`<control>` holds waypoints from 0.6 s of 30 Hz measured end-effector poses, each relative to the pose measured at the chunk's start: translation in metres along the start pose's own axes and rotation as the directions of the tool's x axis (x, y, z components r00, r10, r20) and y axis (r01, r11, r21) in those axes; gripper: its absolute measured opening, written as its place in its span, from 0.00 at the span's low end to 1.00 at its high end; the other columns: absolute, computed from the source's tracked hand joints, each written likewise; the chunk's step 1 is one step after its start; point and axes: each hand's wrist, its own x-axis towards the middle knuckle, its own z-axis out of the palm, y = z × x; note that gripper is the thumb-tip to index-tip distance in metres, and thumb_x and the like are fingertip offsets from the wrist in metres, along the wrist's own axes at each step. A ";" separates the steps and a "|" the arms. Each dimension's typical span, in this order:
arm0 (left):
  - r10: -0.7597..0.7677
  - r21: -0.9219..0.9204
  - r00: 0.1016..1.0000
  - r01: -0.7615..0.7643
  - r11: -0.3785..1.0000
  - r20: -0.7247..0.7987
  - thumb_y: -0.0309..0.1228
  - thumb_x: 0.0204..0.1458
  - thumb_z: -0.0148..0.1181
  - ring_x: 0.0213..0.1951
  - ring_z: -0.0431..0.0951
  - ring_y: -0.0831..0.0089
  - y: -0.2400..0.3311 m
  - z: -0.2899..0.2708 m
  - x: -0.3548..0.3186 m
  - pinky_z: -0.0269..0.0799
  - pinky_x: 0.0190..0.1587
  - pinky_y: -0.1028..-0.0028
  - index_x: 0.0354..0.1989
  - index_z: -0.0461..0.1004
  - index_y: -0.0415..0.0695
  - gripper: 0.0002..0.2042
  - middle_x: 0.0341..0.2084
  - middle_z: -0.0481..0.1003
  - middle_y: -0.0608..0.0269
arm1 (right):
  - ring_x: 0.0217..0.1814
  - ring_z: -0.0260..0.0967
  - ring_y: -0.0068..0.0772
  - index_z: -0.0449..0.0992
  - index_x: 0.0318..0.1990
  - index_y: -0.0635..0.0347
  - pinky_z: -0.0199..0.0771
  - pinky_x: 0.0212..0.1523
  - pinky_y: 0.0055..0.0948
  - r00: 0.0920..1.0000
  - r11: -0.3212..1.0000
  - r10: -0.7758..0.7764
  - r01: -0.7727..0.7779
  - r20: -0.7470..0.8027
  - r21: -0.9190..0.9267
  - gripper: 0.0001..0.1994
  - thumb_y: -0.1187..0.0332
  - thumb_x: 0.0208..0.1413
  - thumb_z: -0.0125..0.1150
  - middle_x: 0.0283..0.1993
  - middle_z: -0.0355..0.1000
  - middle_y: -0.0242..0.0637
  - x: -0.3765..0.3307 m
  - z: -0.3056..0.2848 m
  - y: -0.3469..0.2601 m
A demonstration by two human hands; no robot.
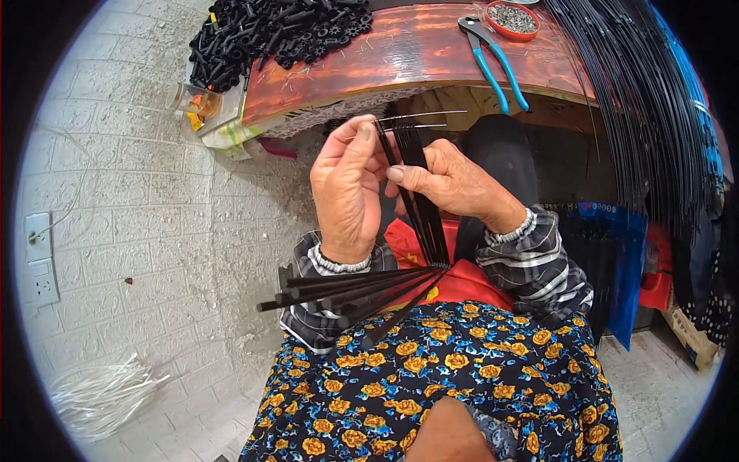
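Observation:
My left hand (pixel 346 189) pinches thumb to fingers at the upper ends of some thin black rods, where a thin metal wire (pixel 450 112) runs out to the right. A second wire end lies just below it. My right hand (pixel 466 185) is closed around a bundle of black umbrella ribs (pixel 427 219), its thumb pressed on them. The ribs fan slightly at the top and meet at a joint above my lap. From that joint, thicker black rods (pixel 346 289) spread out to the left over my sleeve. My fingers hide part of the wire.
On the reddish wooden table (pixel 408 46) lie a heap of black plastic parts (pixel 285 35), teal-handled pliers (pixel 493 65) and a red dish of small metal pieces (pixel 512 21). Long black rods (pixel 639 100) hang over the right side. White strips (pixel 104 396) lie on the floor, lower left.

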 end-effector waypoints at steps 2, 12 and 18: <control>0.024 0.012 1.000 -0.024 1.000 -0.004 0.29 0.59 0.59 0.30 0.77 0.76 0.000 -0.001 0.004 0.71 0.31 0.78 0.45 0.73 0.40 0.09 0.33 0.78 0.61 | 0.23 0.71 0.21 0.79 0.32 0.66 0.71 0.26 0.21 1.000 1.000 0.011 -0.011 0.001 0.025 0.20 0.55 0.62 0.56 0.23 0.75 0.34 0.000 0.001 -0.004; 0.070 0.017 0.997 -0.070 0.997 -0.032 0.28 0.59 0.57 0.33 0.80 0.69 0.003 0.000 0.003 0.77 0.38 0.72 0.44 0.69 0.41 0.08 0.31 0.78 0.56 | 0.25 0.73 0.22 0.79 0.32 0.68 0.73 0.27 0.21 1.000 0.995 0.015 -0.013 -0.019 0.097 0.19 0.56 0.62 0.56 0.23 0.75 0.35 -0.002 0.001 -0.009; 0.071 0.035 0.997 -0.070 0.997 -0.032 0.30 0.61 0.55 0.34 0.81 0.69 0.002 -0.003 0.001 0.77 0.38 0.71 0.45 0.68 0.40 0.09 0.34 0.78 0.53 | 0.26 0.73 0.22 0.79 0.33 0.68 0.73 0.28 0.21 1.000 0.995 0.006 -0.007 0.010 0.102 0.19 0.57 0.62 0.56 0.24 0.76 0.35 -0.002 -0.001 -0.006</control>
